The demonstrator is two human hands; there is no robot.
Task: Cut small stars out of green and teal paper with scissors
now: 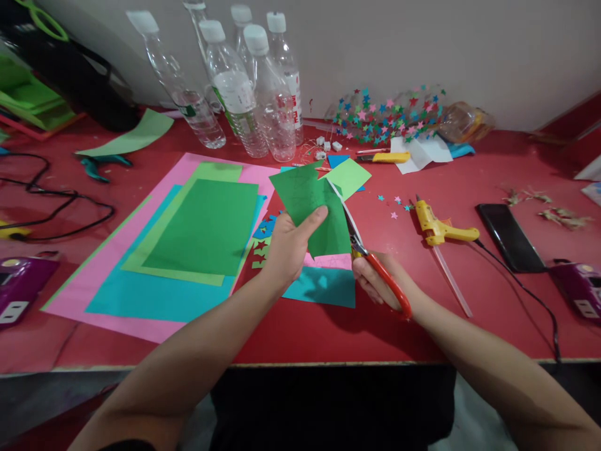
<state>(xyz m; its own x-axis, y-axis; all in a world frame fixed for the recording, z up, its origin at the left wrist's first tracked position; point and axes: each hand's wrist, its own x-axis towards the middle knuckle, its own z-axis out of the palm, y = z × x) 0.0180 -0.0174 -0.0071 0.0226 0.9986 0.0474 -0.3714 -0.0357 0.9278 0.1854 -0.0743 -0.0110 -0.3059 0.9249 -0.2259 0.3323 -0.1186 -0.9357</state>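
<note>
My left hand (293, 244) pinches a dark green sheet of paper (312, 203), thumb on top. Faint drawn lines show on the sheet, and its upper edge has a notch. My right hand (382, 279) is closed round the red handles of a pair of scissors (385, 285), whose blades lie along the sheet's right side. Below the sheet are a pink paper with drawn outlines (335, 260) and a blue paper (323, 288). Beside my left hand lie blue and light green scraps with star-shaped holes (260, 249). A light green paper (350, 178) rests behind the scissors' tips.
Stacked coloured sheets (201, 225) lie at left. Several plastic bottles (270, 94) stand along the wall, near a bottle covered in paper stars (385, 116). A yellow cutter (385, 158), a glue gun (439, 228) with its cord and a phone (509, 238) lie at right.
</note>
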